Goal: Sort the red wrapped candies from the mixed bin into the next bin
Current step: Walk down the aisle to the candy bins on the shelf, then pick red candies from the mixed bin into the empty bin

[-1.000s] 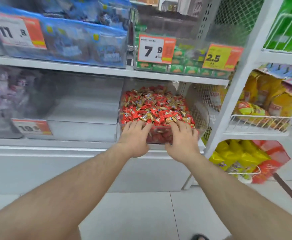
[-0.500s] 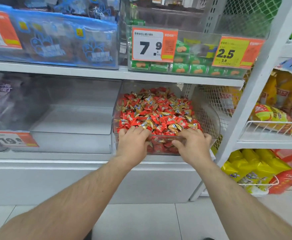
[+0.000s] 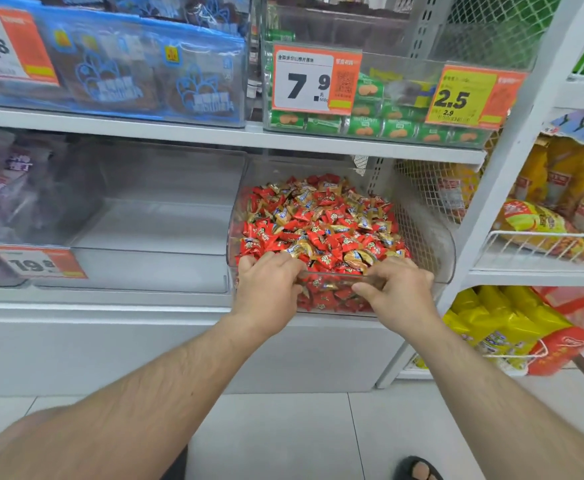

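Both hands grip the front lip of the clear mixed bin (image 3: 436, 244): the left hand (image 3: 266, 289) and the right hand (image 3: 398, 289) curl their fingers over its edge. Red wrapped candies (image 3: 325, 223) lie heaped to the rim among gold ones. A sharp tug could spill them over the low front wall onto the floor tiles (image 3: 283, 431). The neighbouring clear bin (image 3: 152, 268), touching on the left, looks empty, though glare makes that uncertain. The shelf above (image 3: 214, 133) limits headroom for lifting.

Your arms reach forward; your left hand (image 3: 266, 292) and right hand (image 3: 399, 292) sit side by side, fingers (image 3: 370, 287) curled, thumbs turned inward.
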Demonstrator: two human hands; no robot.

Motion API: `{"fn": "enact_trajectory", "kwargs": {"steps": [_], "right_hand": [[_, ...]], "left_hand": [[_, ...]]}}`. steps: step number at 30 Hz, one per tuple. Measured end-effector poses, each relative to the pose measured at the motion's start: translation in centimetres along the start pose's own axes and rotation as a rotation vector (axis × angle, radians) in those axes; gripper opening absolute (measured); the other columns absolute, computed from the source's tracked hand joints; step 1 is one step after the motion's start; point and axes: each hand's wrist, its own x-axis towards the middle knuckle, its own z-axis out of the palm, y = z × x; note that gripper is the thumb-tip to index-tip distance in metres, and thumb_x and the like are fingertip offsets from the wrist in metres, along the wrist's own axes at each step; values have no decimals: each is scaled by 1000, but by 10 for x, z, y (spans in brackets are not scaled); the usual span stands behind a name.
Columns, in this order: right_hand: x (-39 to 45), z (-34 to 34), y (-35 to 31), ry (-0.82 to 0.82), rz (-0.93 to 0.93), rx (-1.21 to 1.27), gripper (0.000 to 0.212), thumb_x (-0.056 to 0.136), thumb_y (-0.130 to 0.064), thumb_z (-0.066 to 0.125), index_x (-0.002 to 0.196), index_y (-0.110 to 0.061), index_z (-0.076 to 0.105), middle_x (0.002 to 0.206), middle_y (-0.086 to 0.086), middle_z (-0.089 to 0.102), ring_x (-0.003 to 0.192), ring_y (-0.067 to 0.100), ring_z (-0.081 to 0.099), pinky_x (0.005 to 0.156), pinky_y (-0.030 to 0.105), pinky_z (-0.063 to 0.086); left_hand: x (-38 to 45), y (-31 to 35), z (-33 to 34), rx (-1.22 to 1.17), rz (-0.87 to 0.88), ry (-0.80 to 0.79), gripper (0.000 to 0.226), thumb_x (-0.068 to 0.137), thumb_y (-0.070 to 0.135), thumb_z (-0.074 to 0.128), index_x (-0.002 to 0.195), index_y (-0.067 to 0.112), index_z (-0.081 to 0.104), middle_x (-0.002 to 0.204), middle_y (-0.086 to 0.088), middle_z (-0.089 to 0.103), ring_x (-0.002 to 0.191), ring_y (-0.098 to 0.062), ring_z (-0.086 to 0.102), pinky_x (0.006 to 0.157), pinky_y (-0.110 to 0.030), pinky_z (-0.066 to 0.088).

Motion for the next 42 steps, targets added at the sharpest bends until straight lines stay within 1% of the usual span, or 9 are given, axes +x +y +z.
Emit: {"fn": "enact_trajectory", "kwargs": {"steps": [5,15,20,22,25,27,30,34,42], "right_hand": [[-14,-2,0,-30,35,-18,15,76,-34,82,83,-21,76,73,-19,52,101,22,54,94,42,35],[-9,-32,-19,-267,221,-220,23,81,-54,70,74,-32,68,81,-19,64,105,14,54,91,37,24],[-5,-28,-75,112,-26,-229,22,78,-46,66,71,-25,71,86,-6,64,99,24,55,86,37,28],[-11,-13,-116,174,-225,-42,19,73,-36,63,67,-20,69,80,-2,62,87,26,56,81,36,34],[-17,25,-173,-48,-405,90,19,74,-30,63,75,-13,68,93,5,59,91,29,56,83,38,45],[-18,47,-206,-265,-343,76,26,82,-29,65,101,-13,69,132,10,47,116,30,53,98,33,42],[-10,60,-243,-534,-185,1,42,92,-28,57,130,-11,53,156,13,14,123,30,53,96,29,38],[1,67,-265,-774,-89,-109,16,96,-18,42,105,-9,50,117,19,40,112,28,50,89,31,39],[3,65,-274,-594,-87,-99,30,94,-30,50,102,-3,61,73,0,28,115,27,50,82,32,42]], "left_hand": [[-14,2,0,-3,11,10,22,93,21,54,110,29,65,110,12,62,108,-15,48,81,-33,21],[-32,-1,-13,-10,161,85,37,77,11,58,111,20,69,101,4,68,96,-23,59,79,-34,26],[-23,-46,-58,-60,113,437,50,56,-3,51,98,17,70,98,4,65,94,-16,54,84,-30,24],[-20,-84,-73,-6,-49,401,52,55,-3,49,100,17,68,100,2,64,96,-19,53,82,-29,21],[-25,-135,-76,90,-312,83,51,77,11,59,126,24,58,126,3,54,122,-23,43,98,-32,19],[-27,-158,-71,129,-362,-75,55,85,34,61,138,30,46,137,6,46,134,-20,29,110,-35,10],[-25,-174,-64,112,-301,-83,40,92,42,57,131,36,53,131,11,51,134,-15,31,115,-39,1],[-21,-180,-65,32,-250,-13,15,94,31,57,105,35,67,107,17,63,116,-11,45,112,-35,-2],[-14,-171,-82,54,-275,-5,19,94,23,51,100,32,67,101,12,61,106,-14,47,109,-37,4]]}}
